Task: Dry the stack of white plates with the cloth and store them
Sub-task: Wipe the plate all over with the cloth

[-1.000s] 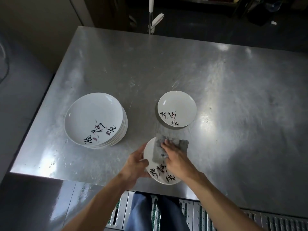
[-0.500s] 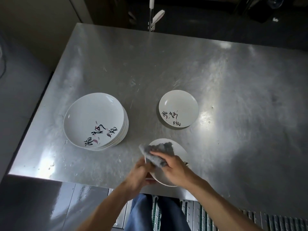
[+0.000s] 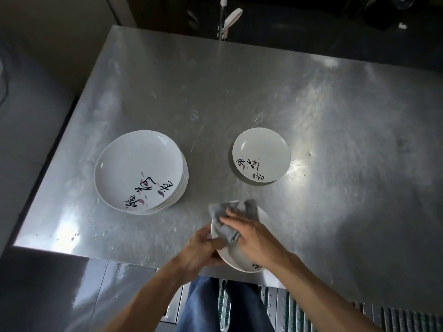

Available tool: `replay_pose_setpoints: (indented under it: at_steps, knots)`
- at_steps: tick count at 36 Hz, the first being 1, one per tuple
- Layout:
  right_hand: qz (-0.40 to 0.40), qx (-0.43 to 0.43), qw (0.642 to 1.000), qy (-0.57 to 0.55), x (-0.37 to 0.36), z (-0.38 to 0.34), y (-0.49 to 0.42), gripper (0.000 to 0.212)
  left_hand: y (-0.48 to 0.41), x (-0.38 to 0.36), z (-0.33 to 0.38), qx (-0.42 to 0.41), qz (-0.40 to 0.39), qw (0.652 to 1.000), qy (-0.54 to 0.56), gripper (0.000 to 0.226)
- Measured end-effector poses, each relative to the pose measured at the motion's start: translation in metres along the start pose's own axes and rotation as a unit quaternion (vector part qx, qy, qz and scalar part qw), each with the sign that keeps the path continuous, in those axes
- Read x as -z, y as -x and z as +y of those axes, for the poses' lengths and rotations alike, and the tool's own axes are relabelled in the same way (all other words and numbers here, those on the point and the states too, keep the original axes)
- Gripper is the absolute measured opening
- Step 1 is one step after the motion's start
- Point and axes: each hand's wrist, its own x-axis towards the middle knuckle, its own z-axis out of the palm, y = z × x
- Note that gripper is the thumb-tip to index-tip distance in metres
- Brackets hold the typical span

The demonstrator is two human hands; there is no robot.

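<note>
A stack of white plates (image 3: 140, 172) with black calligraphy sits on the left of the steel table (image 3: 239, 92). One single white plate (image 3: 261, 158) lies alone right of centre. Near the table's front edge my left hand (image 3: 201, 250) grips the left rim of another white plate (image 3: 242, 258), held tilted. My right hand (image 3: 251, 236) presses a grey cloth (image 3: 230, 219) against that plate's face, fingers curled round the cloth. Most of the held plate is hidden by the cloth and hands.
A white-handled tool on a pole (image 3: 227, 17) stands beyond the table's far edge. The table's left edge drops to a grey floor. A metal grate (image 3: 311, 307) and my blue trousers (image 3: 215, 305) lie below the front edge.
The cloth has slid from the plate's centre to its upper-left rim. The plate has turned in my left hand, hiding most of its calligraphy under my right wrist.
</note>
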Motion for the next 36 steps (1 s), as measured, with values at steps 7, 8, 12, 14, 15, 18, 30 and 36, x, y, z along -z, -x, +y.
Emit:
replay_pose_setpoints:
  at_steps: [7, 8, 12, 14, 15, 18, 30, 36]
  knots:
    - [0.046, -0.141, 0.989, 0.001, 0.000, 0.012, -0.001, 0.054, -0.006, -0.001, -0.010, -0.017, 0.049, 0.993, 0.108, 0.041]
    - [0.048, -0.152, 0.987, -0.035, 0.002, 0.009, 0.000, 0.052, -0.006, -0.002, -0.011, -0.017, 0.054, 0.992, 0.117, 0.038]
    - [0.086, -0.160, 0.973, -0.140, 0.004, 0.000, 0.007, 0.023, -0.008, 0.003, -0.006, -0.004, 0.050, 0.992, 0.115, 0.031]
    - [0.098, -0.147, 0.972, -0.154, -0.001, -0.004, 0.008, 0.014, -0.010, 0.006, -0.001, 0.004, 0.030, 0.995, 0.092, 0.037]
    - [0.098, -0.133, 0.975, -0.146, -0.003, -0.007, 0.007, 0.011, -0.010, 0.006, 0.001, 0.004, 0.012, 0.997, 0.073, 0.042]
    - [0.059, -0.086, 0.989, -0.106, -0.006, -0.008, 0.005, 0.038, -0.005, 0.006, 0.003, -0.011, -0.049, 0.999, 0.021, 0.050]
    - [0.107, -0.127, 0.986, -0.007, -0.006, 0.009, -0.002, 0.048, -0.004, 0.006, -0.004, -0.044, 0.005, 0.996, 0.074, 0.065]
    - [0.103, -0.175, 0.979, 0.011, -0.016, 0.005, 0.005, 0.045, -0.004, -0.008, -0.019, -0.053, 0.069, 0.984, 0.157, 0.056]
